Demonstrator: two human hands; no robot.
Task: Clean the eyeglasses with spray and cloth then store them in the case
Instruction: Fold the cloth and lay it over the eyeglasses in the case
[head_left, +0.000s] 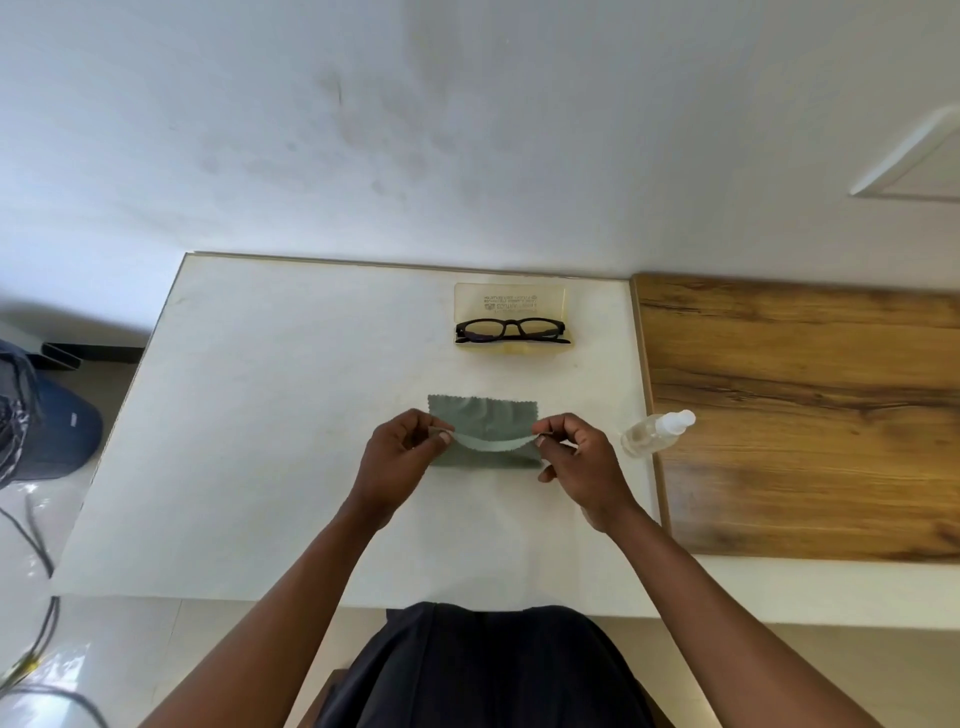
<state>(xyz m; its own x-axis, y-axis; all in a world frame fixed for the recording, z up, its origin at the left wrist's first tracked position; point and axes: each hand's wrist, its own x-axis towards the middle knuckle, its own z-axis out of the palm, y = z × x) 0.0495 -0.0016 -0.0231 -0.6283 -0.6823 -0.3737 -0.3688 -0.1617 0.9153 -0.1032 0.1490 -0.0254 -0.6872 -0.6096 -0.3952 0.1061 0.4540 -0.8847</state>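
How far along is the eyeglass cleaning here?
The eyeglasses already sit in the open case. Both hands, left hand and right hand, pinch the grey cloth, folding it. The spray bottle lies untouched. Remaining: closing the case.

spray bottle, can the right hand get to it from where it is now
Probably yes. The spray bottle lies on its side just beside the right hand, with bare table between them. But that hand pinches the cloth and would have to release it first.
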